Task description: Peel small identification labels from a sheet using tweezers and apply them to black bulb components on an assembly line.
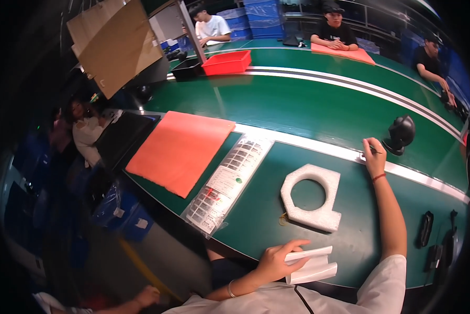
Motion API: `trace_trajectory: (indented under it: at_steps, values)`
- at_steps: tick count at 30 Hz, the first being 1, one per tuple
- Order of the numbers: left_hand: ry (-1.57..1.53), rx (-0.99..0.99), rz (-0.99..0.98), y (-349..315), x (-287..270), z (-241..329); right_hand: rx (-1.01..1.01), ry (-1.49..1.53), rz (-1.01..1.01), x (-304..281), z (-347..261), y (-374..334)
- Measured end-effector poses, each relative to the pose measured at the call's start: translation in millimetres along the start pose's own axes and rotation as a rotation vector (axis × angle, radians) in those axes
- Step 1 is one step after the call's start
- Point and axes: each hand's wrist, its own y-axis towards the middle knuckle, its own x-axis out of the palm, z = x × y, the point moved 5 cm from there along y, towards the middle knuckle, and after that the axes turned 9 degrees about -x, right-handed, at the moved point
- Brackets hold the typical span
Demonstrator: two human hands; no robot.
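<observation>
Near the table's front edge my left hand (275, 265) is closed on a glossy white folded sheet (314, 268), its sides bent up like a channel. My right hand (375, 158) reaches out over the white rail along the belt. Its fingers are pinched on a thin dark object (375, 151), too small to name. Just right of that hand a rounded black device (401, 132) stands on the green belt. Between my hands lies a white foam block (329, 183) with a round hole, flat on the green table. A yellow rubber band (283, 219) touches its left side.
An orange foam mat (185, 149) and a printed sheet in a clear sleeve (230, 183) lie to the left. Black cables (426, 229) and a black adapter (433, 257) lie at right. Across the belt are a red bin (227, 63), a black bin (187, 69) and several people.
</observation>
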Motion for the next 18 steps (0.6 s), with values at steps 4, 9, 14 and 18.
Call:
trace_trajectory:
  at_steps: [4, 9, 14, 18]
  values:
    - [0.027, -0.009, 0.015, 2, -3, 0, -0.095, -0.207, -0.126, 6, -17, 4]
    - [-0.038, -0.080, -0.033, 6, 2, -1, 0.030, -0.095, -0.166, -1, 5, -2]
    - [-0.020, -0.093, -0.009, 6, -1, -2, 0.064, -0.028, -0.158, 7, -9, -2]
    - [-0.029, -0.125, 0.005, 2, -2, -1, -0.016, -0.057, -0.157, 4, -13, -1]
